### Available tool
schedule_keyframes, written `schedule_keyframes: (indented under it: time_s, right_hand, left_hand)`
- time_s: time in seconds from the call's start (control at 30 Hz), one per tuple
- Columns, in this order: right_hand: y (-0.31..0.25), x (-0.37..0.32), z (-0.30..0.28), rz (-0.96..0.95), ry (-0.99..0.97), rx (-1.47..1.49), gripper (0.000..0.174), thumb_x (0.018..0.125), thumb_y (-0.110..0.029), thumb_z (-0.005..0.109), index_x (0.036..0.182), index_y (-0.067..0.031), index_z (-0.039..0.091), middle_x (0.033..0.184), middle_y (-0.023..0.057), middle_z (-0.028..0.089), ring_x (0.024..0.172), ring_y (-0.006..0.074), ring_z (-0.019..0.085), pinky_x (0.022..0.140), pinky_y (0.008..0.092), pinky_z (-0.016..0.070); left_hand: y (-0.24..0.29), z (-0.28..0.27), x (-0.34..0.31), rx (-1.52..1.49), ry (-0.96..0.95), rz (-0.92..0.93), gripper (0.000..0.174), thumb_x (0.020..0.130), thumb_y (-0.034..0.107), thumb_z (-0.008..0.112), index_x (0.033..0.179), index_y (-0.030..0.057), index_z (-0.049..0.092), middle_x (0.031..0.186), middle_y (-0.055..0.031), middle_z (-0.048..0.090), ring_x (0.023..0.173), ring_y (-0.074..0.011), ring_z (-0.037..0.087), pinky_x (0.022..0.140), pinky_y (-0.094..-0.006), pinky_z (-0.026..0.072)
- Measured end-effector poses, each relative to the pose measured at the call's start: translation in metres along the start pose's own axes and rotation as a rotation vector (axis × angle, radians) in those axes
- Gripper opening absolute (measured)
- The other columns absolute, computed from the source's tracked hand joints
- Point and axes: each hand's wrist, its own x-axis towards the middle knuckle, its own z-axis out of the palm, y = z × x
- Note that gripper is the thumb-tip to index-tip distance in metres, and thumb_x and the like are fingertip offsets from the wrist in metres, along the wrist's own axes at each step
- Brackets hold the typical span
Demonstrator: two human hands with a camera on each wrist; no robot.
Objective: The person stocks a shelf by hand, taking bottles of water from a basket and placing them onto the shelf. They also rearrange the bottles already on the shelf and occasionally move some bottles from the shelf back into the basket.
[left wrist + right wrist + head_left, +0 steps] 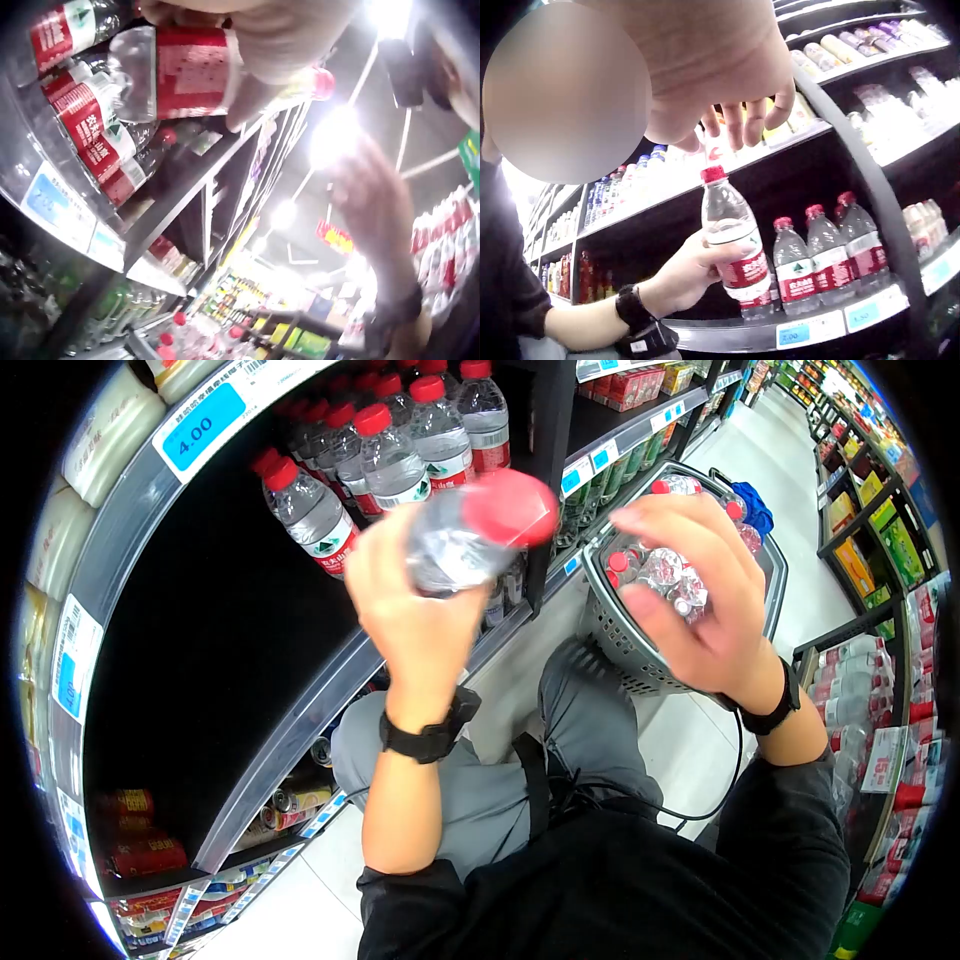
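My left hand (415, 620) grips a clear water bottle (455, 550) with a red cap, in front of the shelf. The right wrist view shows this bottle (733, 214) upright, with fingers wrapped around its red and white label. My right hand (715, 595) holds nothing; its fingers are spread and loosely bent, and in the head view it overlaps the shopping basket (630, 640). Several matching bottles (395, 455) stand on the shelf just beyond my left hand. Inside the grey basket lie more clear bottles (668, 572) with red caps, partly hidden by my right hand.
Black shelving with a curved, price-tagged edge (300, 750) runs along the left. A shelf divider (545, 470) rises beside the bottles. The basket stands on the pale floor near my legs. Packed bottles (860, 680) line the right side, and a tiled aisle (780, 450) stretches ahead.
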Motion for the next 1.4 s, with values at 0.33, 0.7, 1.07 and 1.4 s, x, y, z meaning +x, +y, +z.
schedule_keyframes:
  time_s: [0.33, 0.7, 1.07, 1.4]
  right_hand:
    - [0.107, -0.104, -0.049, 0.709, -0.153, -0.183, 0.026, 0.089, -0.013, 0.067, 0.113, -0.0041, 0.063, 0.089, 0.0066, 0.066, 0.076, 0.0161, 0.059, 0.071, 0.0300, 0.0494]
    - [0.126, -0.169, -0.061, 0.895, -0.602, -0.392, 0.049, 0.080, -0.019, 0.076, 0.126, -0.0108, 0.060, 0.123, 0.0140, 0.059, 0.117, 0.0330, 0.056, 0.098, 0.0407, 0.0474]
    - [0.140, -0.195, -0.052, 0.688, -0.747, -0.573, 0.074, 0.062, -0.020, 0.085, 0.131, -0.0135, 0.057, 0.129, 0.0118, 0.062, 0.124, 0.0319, 0.055, 0.103, 0.0470, 0.0426]
    - [0.112, -0.177, -0.075, 0.554, -0.447, -0.732, 0.069, 0.061, -0.024, 0.087, 0.123, -0.0067, 0.064, 0.114, 0.0105, 0.069, 0.105, 0.0282, 0.063, 0.091, 0.0397, 0.0486]
  left_hand:
    - [-0.036, -0.017, 0.009, -0.605, 0.233, -0.737, 0.060, 0.071, -0.011, 0.080, 0.124, 0.0008, 0.056, 0.110, -0.0091, 0.067, 0.096, -0.0170, 0.067, 0.085, -0.0311, 0.0548]
    - [-0.052, -0.007, 0.004, -0.608, 0.223, -0.829, 0.061, 0.075, -0.011, 0.076, 0.130, 0.0006, 0.053, 0.120, -0.0109, 0.064, 0.106, -0.0200, 0.064, 0.092, -0.0343, 0.0522]
    - [-0.061, 0.004, 0.001, -0.613, 0.359, -0.766, 0.073, 0.071, -0.010, 0.080, 0.135, 0.0002, 0.047, 0.127, -0.0124, 0.059, 0.107, -0.0212, 0.063, 0.090, -0.0347, 0.0520]
    - [-0.054, 0.004, 0.005, -0.457, 0.381, -0.817, 0.055, 0.082, -0.003, 0.075, 0.131, 0.0022, 0.051, 0.128, -0.0147, 0.053, 0.100, -0.0173, 0.058, 0.085, -0.0293, 0.0497]
